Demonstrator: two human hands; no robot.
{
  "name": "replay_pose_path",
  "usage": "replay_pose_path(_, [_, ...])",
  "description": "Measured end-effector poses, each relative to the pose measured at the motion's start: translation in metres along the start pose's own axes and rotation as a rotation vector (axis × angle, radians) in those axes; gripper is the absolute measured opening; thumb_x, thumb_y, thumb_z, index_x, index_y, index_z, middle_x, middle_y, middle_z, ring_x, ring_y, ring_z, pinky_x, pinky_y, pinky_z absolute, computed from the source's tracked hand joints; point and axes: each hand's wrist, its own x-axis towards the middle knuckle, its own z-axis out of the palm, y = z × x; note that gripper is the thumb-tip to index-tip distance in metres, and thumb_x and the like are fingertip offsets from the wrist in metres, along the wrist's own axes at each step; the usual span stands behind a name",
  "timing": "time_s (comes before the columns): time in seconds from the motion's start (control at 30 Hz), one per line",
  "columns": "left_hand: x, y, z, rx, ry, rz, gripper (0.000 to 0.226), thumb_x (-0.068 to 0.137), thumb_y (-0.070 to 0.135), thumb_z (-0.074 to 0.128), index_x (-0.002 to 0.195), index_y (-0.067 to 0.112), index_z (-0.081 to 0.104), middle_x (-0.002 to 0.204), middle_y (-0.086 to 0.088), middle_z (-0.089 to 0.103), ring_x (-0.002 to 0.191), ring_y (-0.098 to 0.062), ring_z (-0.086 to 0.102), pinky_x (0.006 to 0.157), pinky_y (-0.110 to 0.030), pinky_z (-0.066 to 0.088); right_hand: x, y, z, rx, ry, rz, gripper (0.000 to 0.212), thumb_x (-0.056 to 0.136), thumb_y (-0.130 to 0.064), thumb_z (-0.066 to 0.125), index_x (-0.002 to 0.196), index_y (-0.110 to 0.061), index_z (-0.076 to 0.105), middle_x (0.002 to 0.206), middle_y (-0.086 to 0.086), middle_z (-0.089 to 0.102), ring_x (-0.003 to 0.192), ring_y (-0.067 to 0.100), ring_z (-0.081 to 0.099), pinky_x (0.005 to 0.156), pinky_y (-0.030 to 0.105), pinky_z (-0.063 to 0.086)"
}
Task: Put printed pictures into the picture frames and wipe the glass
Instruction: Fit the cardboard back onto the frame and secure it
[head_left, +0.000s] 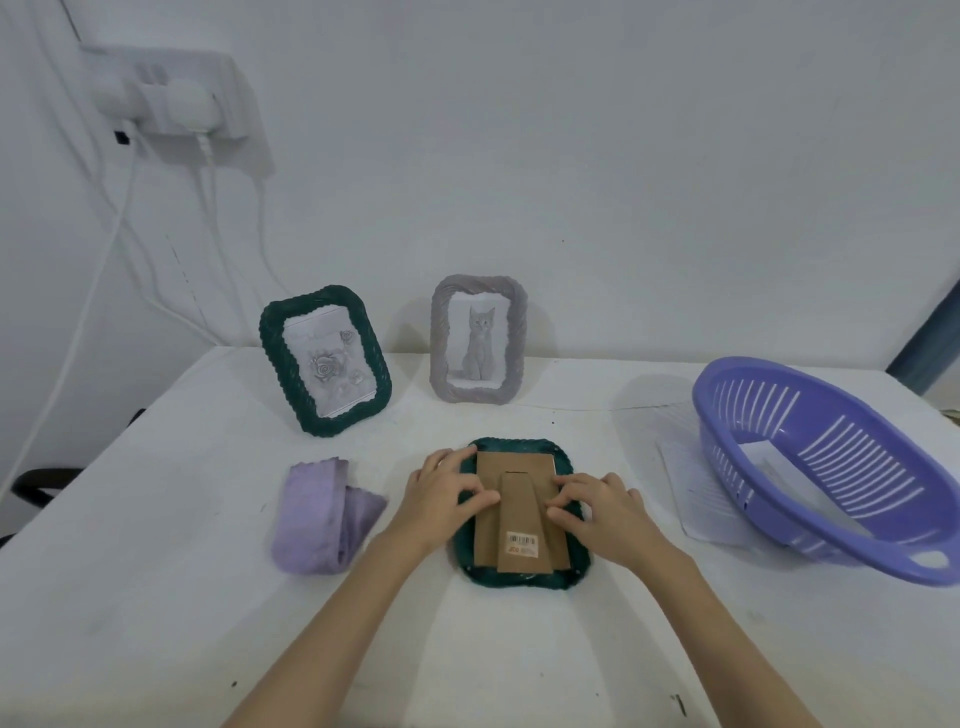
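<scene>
Dark green wavy-edged frame (521, 514) lies face-down, right of the folded lilac cloth (324, 514). Our left hand (445, 496) and right hand (597, 512) press curled fingertips on its brown cardboard backing (514, 499); we should seat it flat before locking tabs.

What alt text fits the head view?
Both hands, left hand and right hand, press on the cardboard back of a dark green picture frame lying face down on a white table. Behind stand a green rose frame and a grey cat frame; a lilac cloth lies left, a purple basket right.
</scene>
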Motion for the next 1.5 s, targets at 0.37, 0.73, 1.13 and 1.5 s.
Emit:
replay_pose_path(0.37, [0.038,-0.007,0.002,-0.191,0.193,-0.23,0.042,0.083,0.029,0.066,0.12,0.014,0.051,0.125,-0.01,0.049,0.118,-0.028,0.039,0.093,-0.03,0.033,0.044,0.002,-0.006,0.353,0.268,0.131,0.028,0.085,-0.023,0.064,0.111,-0.014,0.061,0.1,0.006,0.052,0.081,0.009,0.047,0.07,0.019,0.039])
replay_pose_path(0.73, [0.044,-0.013,0.002,-0.117,0.056,-0.187,0.04,0.088,0.031,0.058,0.128,0.029,0.051,0.127,-0.003,0.048,0.117,-0.028,0.034,0.092,-0.029,0.031,0.059,0.01,-0.003,0.052,0.116,0.171,0.033,0.088,-0.039,0.057,0.121,-0.035,0.054,0.108,0.0,0.056,0.108,0.022,0.046,0.088,0.037,0.031])
replay_pose_path(1.13, [0.053,-0.025,0.0,-0.137,-0.012,-0.092,0.032,0.086,0.027,0.062,0.118,0.023,0.054,0.117,-0.005,0.051,0.115,-0.025,0.039,0.091,-0.029,0.028,0.057,0.011,-0.002,0.071,0.148,0.146,0.021,0.089,-0.037,0.056,0.109,-0.033,0.058,0.101,-0.006,0.054,0.105,0.02,0.046,0.084,0.038,0.028])
replay_pose_path(1.5, [0.051,-0.026,0.003,-0.127,0.017,-0.075,0.037,0.087,0.027,0.06,0.124,0.025,0.054,0.122,-0.004,0.051,0.116,-0.026,0.037,0.092,-0.026,0.027,0.053,0.011,0.003,0.127,0.199,0.161,0.023,0.089,-0.036,0.057,0.111,-0.034,0.06,0.101,-0.006,0.054,0.107,0.02,0.045,0.08,0.035,0.023])
